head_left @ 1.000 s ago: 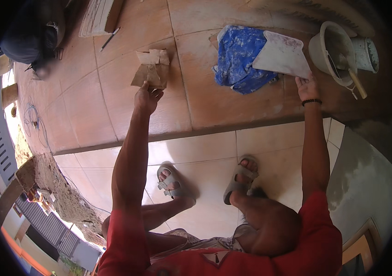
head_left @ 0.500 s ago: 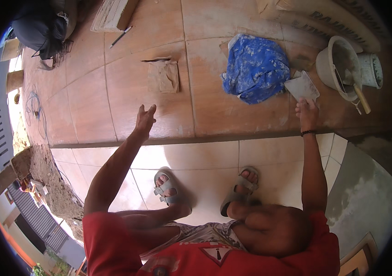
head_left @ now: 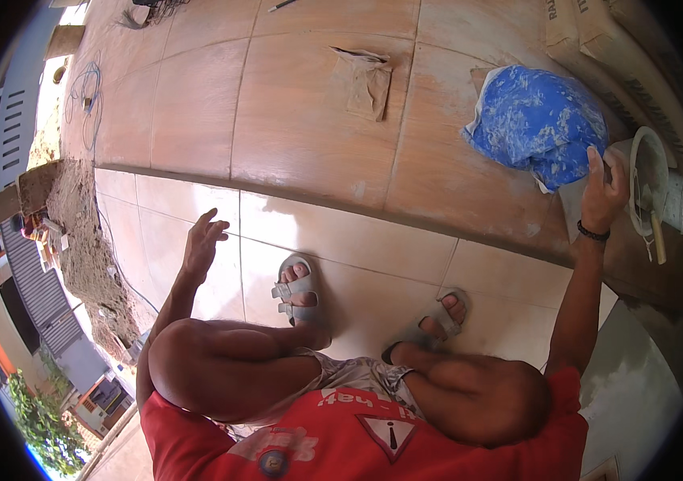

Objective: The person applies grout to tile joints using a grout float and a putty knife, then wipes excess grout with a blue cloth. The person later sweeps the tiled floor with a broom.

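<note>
At the right, my right hand (head_left: 604, 192) is open, its fingers apart and stretched toward the lower edge of a blue plastic bag (head_left: 538, 120) smeared with white powder. A flat pale grey plate (head_left: 572, 207) lies partly hidden beside and under this hand. Close by on the right stands a whitish bucket (head_left: 638, 148), with a wooden-handled tool (head_left: 658, 237) leaning out of it. My left hand (head_left: 206, 244) hangs over the pale lower tiles, empty, with its fingers spread.
A crumpled brown paper packet (head_left: 369, 88) lies on the reddish raised tiles (head_left: 301, 120). Large brown sacks (head_left: 614, 72) are stacked at the far right. A small pale container (head_left: 682, 204) sits against the bucket. Coiled cable (head_left: 86, 100) lies at the left. The step's edge (head_left: 341, 204) crosses the middle.
My view has shifted left and down over the floor. The left hand has drawn back from the raised tiles. My right hand has let go of the flat plate and lifted its fingers.
</note>
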`<state>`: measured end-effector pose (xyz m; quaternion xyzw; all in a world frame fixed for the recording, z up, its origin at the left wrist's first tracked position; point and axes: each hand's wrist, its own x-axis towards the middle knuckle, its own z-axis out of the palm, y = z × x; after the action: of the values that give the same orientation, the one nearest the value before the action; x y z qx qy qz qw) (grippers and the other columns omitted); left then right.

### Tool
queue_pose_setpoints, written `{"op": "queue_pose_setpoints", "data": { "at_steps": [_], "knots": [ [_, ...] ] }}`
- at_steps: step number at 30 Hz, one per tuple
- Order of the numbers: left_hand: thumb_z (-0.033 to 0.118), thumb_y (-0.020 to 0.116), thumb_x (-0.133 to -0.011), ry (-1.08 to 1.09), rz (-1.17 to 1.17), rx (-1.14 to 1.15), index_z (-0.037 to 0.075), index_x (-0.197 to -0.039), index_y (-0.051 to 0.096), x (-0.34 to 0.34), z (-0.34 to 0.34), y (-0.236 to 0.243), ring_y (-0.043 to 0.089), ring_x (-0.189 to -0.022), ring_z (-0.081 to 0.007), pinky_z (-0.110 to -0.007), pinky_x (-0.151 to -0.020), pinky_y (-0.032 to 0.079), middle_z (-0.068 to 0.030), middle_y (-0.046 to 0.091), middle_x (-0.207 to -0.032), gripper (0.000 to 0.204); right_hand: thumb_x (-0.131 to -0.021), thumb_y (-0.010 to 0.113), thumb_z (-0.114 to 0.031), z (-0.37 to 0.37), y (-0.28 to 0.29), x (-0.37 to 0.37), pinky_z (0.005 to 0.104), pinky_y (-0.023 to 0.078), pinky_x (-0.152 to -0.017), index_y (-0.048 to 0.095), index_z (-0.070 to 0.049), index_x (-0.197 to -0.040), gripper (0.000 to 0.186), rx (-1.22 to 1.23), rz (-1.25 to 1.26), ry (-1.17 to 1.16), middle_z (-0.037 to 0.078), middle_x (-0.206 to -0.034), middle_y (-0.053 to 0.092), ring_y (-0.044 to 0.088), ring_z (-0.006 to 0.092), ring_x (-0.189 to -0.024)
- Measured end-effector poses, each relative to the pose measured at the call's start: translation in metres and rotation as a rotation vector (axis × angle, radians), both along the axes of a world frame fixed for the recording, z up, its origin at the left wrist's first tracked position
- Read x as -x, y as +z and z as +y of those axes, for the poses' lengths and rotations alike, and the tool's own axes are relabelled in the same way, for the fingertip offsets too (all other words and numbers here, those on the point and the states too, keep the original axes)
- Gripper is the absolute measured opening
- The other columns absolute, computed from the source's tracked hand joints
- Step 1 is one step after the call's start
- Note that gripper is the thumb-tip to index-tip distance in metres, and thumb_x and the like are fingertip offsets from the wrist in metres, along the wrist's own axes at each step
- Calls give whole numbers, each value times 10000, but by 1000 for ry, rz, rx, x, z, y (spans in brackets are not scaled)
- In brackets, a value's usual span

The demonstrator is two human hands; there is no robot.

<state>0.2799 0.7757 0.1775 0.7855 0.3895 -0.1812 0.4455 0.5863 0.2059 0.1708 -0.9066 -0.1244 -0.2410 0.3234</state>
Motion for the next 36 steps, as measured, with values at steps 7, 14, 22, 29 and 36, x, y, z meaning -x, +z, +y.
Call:
{"op": "queue_pose_setpoints", "data": {
  "at_steps": [7,14,22,29,36],
  "knots": [
    [250,566,-908,228,-45,23,-93,-1323,430,98,-14,-62,606,-868,-211,-316,-823,470,-159,639,-1034,556,-745,661,8,104,22,35,499,412,-944,596,-14,-848,123,337,61,879,143,-1108,567,524,350,-1130],
    [177,527,-931,395,-202,-242,-45,-1288,495,127,-14,-103,593,-1043,-256,-364,-900,464,-208,624,-1145,421,-782,620,-50,185,-81,86,563,293,-1059,586,-40,-840,68,407,258,1295,128,-1185,572,457,339,-1244],
    [148,492,-947,574,-249,-467,-25,-1249,536,145,-14,-114,564,-1123,-269,-365,-949,438,-183,588,-1222,351,-920,469,-57,296,-107,56,374,434,-919,522,11,-938,88,-125,552,961,184,-1149,627,600,290,-1011],
    [137,505,-943,594,-272,-499,8,-1210,570,149,3,-110,546,-1148,-262,-368,-975,414,-157,597,-1209,303,-942,472,-61,317,-97,-60,270,450,-736,555,6,-994,118,-336,690,838,49,-838,583,549,121,-811],
    [121,527,-916,579,-302,-692,21,-1193,578,147,64,-126,506,-1165,-315,-400,-992,404,-168,568,-1232,299,-795,630,-10,417,-48,13,341,455,-760,634,-23,-886,91,115,232,1398,111,-878,595,592,266,-857]
  ]
}}
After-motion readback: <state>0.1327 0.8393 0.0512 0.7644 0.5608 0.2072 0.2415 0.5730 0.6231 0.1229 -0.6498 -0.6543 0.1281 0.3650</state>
